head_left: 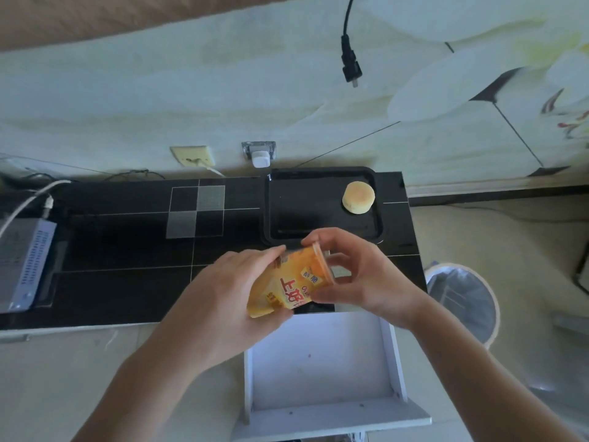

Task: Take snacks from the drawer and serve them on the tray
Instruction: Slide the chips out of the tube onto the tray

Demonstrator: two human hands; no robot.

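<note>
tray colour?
Black, seen in the head view: the tray holds one round pale-yellow cake.

A single head-worn wide-angle view looks steeply down and forward, close over the black counter (127, 250) mid-frame, with the wall filling the upper frame.

Tray (322, 193) on the far right of the countertop (127, 250), round cake (358, 197) in its far right corner, open drawer (322, 362) near, bin (462, 301) right, router box (24, 263) left.
</note>
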